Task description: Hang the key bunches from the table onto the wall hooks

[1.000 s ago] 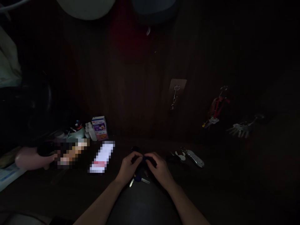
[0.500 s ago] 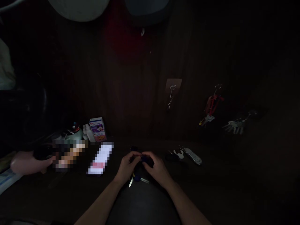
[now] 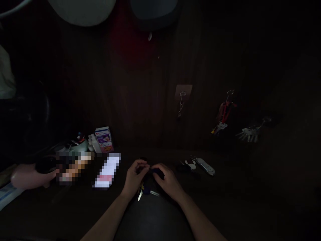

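My left hand (image 3: 135, 177) is closed, thumb and fingertips pinched together on a small part too dark to make out. Opposite it, my right hand (image 3: 167, 180) pinches a small dark blue piece (image 3: 155, 170), with its fingertips almost meeting the left ones. Just below the hands are keys (image 3: 148, 192), one with a dark blue head, beside a bit of yellow. How they join to what the fingers hold is hidden in the dark. A dark object (image 3: 143, 159) shows behind the left fingers.
Right of my hands lie a silver pocketknife-like item (image 3: 205, 166) and a small white piece (image 3: 190, 164). Leftward are a blurred bright phone-like slab (image 3: 107, 170), small boxes (image 3: 104, 139) and a pink object (image 3: 31, 175). Wall hooks carry a chain (image 3: 180, 108), red-strapped keys (image 3: 222, 120) and a key bunch (image 3: 249, 134).
The fingertips have parted slightly, with the right hand's index finger straighter and the dark blue piece shifted a little right. The whole view has moved slightly; the keys stay below the hands.
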`<state>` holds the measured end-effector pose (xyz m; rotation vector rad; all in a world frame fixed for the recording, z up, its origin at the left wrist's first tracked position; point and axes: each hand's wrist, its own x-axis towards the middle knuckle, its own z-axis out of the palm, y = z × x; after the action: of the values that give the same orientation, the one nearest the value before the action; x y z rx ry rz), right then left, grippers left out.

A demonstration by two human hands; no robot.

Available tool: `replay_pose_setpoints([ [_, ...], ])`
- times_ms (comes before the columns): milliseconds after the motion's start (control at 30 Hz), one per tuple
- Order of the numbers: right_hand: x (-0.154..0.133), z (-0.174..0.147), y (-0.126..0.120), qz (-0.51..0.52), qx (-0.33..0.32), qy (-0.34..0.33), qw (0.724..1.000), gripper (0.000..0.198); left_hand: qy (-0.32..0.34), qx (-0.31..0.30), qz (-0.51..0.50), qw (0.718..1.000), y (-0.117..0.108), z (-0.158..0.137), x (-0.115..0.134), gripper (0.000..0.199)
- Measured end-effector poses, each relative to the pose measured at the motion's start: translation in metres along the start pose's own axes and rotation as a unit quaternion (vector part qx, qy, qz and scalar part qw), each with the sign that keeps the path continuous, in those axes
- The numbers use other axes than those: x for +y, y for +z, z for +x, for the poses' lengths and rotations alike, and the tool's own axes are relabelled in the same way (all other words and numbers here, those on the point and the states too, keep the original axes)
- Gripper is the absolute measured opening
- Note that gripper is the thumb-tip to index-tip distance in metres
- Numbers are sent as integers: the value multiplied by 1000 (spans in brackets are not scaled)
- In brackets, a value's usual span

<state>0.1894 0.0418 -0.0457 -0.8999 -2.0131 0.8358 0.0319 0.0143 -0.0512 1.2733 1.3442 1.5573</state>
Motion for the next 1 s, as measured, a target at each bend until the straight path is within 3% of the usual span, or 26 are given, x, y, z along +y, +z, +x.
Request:
replay_pose_setpoints([
  [200,2,2,3,-1,19,21,1000,14,50,-2,68,996,0,-4,-2,13],
  [500,1,1,4,-13,36,1,999,13,39,-8,65,997,2,-2,-4,16],
  [767,7,6,-4,75,107,37,991,17,26,36,55,998,-1,3,-3,24],
  [1000,12,13,-21,163,204,126,957,26,-4,39,17,999,-1,7,-10,32],
])
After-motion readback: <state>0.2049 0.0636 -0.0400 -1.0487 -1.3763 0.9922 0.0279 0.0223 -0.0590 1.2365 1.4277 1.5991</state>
